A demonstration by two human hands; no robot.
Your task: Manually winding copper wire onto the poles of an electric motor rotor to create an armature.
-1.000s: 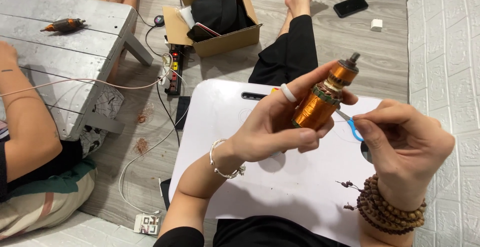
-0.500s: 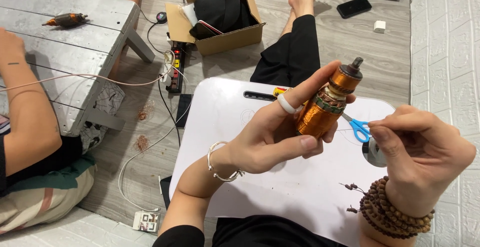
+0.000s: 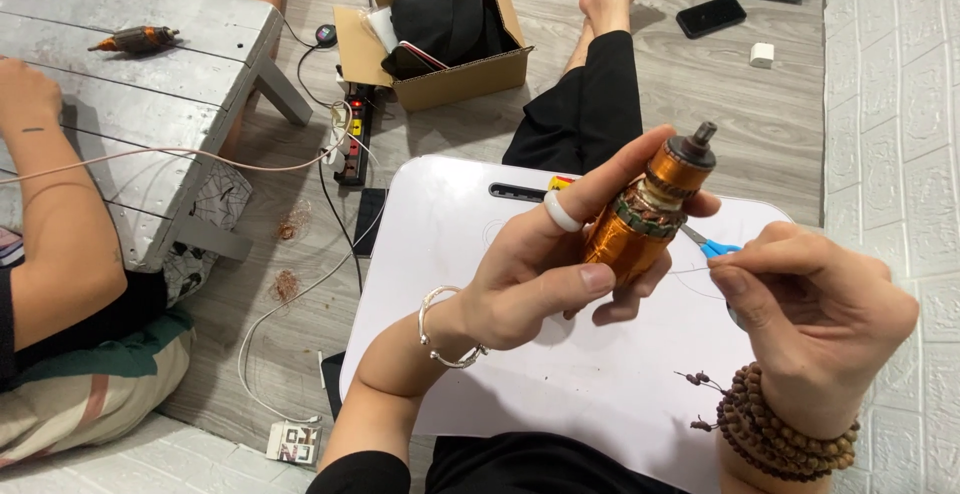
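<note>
Copper-wound motor armature (image 3: 645, 222) is held above the white counter (image 3: 470, 254), over its far right part, tilted so its steel shaft tip points up and to the right. The left hand (image 3: 545, 274) grips it: the thumb presses on the lower windings, the forefinger with a white ring runs along the upper side, and the other fingers curl behind, so the fingers are clamped on the armature. Just beside it on the right, the right hand (image 3: 815, 319) has thumb and forefinger pinched together near the windings; whatever they pinch is too thin to make out. Behind that hand, blue-handled scissors (image 3: 712, 246) lie on the counter near its far right edge. A silver bangle (image 3: 440, 329) circles the left wrist and a wooden bead bracelet (image 3: 785, 434) the right.

Beyond the counter's far edge, a cardboard box (image 3: 450, 29) with dark cloth inside sits on the floor, a power strip (image 3: 352, 139) near it. To the left stands a grey wooden bench (image 3: 150, 64) with a second armature (image 3: 135, 41) on top, and another person's arm (image 3: 60, 224) rests at it.
</note>
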